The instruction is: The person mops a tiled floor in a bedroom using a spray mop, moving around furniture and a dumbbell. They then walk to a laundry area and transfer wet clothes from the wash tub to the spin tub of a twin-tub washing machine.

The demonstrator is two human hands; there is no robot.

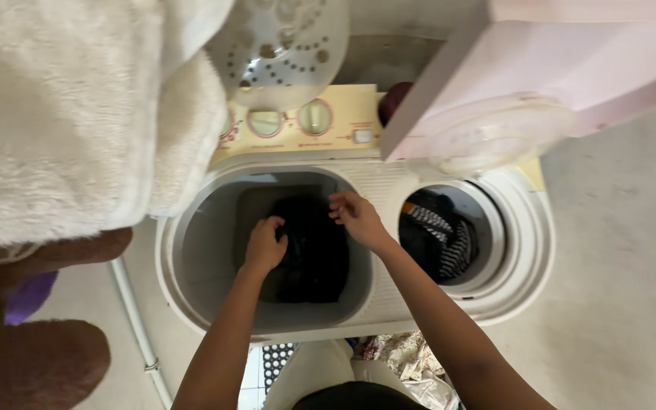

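Note:
I look down into a twin-tub washing machine (389, 304). Both my arms reach into its left wash tub (206, 250), where a dark garment (316, 258) lies. My left hand (265, 244) is closed on the garment's left edge. My right hand (356, 216) rests on its upper right edge with fingers curled over the cloth. The right spin tub (495, 228) holds dark clothes and a black-and-white striped piece (449, 243).
A cream fluffy towel (70, 114) hangs large at the upper left, brown fabric (32, 357) below it. The pink lid (540, 76) stands raised at the upper right. A perforated white disc (282, 45) and control dials (290, 120) are at the back. A white pipe (134, 319) runs along the floor.

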